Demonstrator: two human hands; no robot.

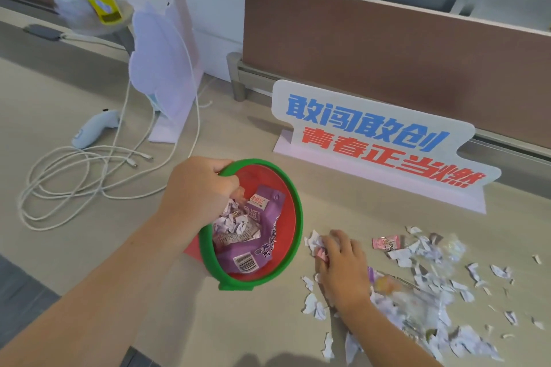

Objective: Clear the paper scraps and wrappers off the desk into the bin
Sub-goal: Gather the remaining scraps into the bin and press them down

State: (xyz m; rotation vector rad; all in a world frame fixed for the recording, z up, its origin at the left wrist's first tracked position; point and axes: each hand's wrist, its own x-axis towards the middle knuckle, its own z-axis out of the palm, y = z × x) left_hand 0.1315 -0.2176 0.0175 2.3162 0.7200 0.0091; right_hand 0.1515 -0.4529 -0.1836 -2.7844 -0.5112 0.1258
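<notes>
Left hand (200, 188) grips the round red green-rimmed plastic bin (293, 217); at its 3 o'clock, right hand (343, 268) clutches torn white paper scraps (314, 243) on the beige worktop (89, 247).

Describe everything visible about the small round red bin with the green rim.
The small round red plastic bin with a green rim is tilted, its mouth facing the camera, beside the desk's scattered scraps. The left hand grips its rim at the top left. Inside lie a large purple wrapper with a barcode, smaller wrappers and torn white paper. A green tab juts from its lower rim.
</notes>
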